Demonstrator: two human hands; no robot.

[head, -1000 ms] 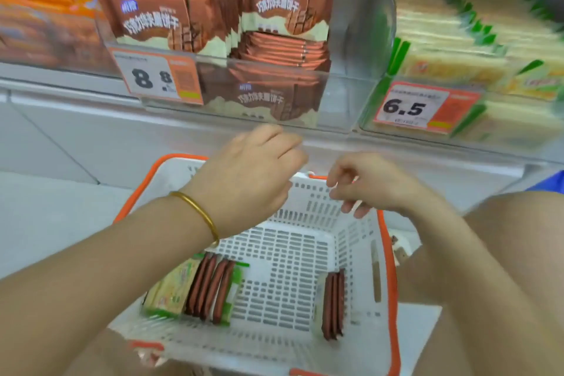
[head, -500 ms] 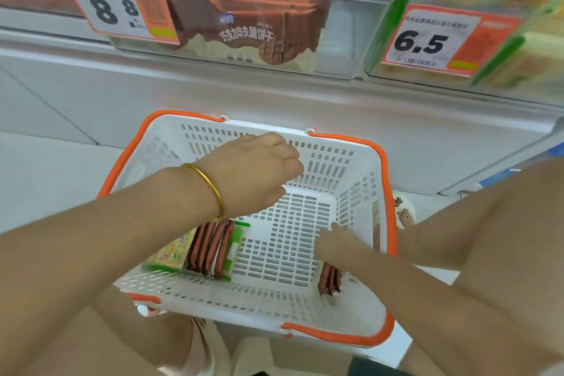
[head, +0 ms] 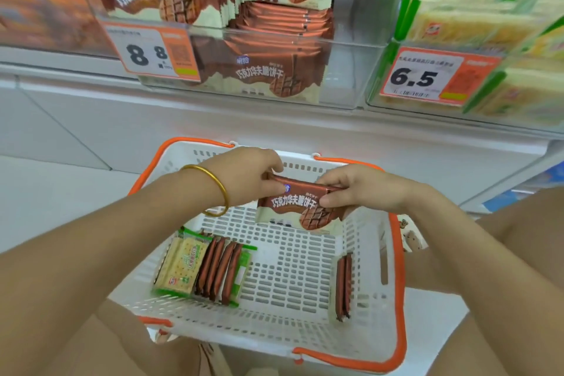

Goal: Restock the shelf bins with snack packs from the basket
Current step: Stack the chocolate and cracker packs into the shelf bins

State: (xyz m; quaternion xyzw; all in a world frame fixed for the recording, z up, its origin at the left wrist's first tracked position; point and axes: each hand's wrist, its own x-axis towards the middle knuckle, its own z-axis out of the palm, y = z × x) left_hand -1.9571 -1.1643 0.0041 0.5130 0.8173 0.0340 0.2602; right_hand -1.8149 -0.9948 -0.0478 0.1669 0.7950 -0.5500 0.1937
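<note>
While the left hand (head: 250, 181) pinches one end of a brown wafer pack (head: 297, 207) and the right hand (head: 363, 191) pinches the other, the pack hangs just above the far wall of the basket (head: 396, 256), below the shelf. It likely belongs in the clear bin (head: 345, 76) behind the 8.8 tag (head: 152, 53), where matching packs sit, not in the neighbouring green-pack bin (head: 377, 85) marked by the 6.5 tag (head: 427, 77). Best to lift it level, print facing out, and slide it into the gap on the bin's right side without crushing the wafers. By count: one pack in hand; in the basket, what looks like four brown packs on edge (head: 218, 271) flanked by two green cracker packs (head: 181, 265), and two, perhaps three, more brown ones (head: 343, 287) against the right wall.
</note>
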